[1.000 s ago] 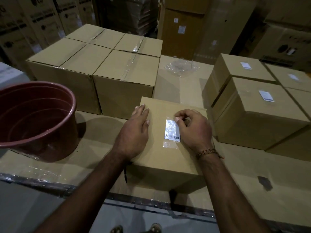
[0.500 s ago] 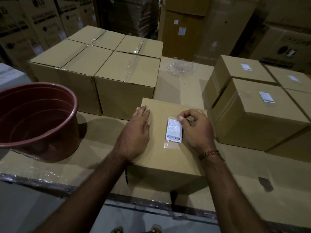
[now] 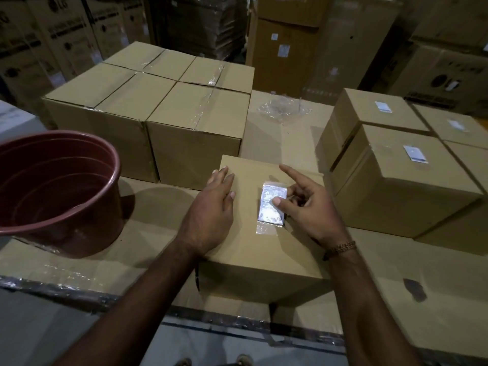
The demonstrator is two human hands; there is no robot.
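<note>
A small cardboard box (image 3: 253, 244) stands in front of me on a cardboard-covered bench. On its top lies a white barcode label (image 3: 269, 207) under clear tape. My left hand (image 3: 211, 210) lies flat on the box's left half, fingers straight. My right hand (image 3: 309, 207) is at the label's right edge; its thumb presses on the label, the index finger points away over the box and the other fingers are loosely bent.
A dark red plastic tub (image 3: 58, 186) stands at the left. Taped cartons (image 3: 148, 107) are stacked behind it, labelled cartons (image 3: 401, 180) at the right. A crumpled clear plastic bag (image 3: 284, 108) lies at the back. Big printed cartons fill the background.
My right hand has uncurled from the label's top corner: the thumb now presses the label's middle and the index finger sticks out. The label lies flat. My left hand stays put.
</note>
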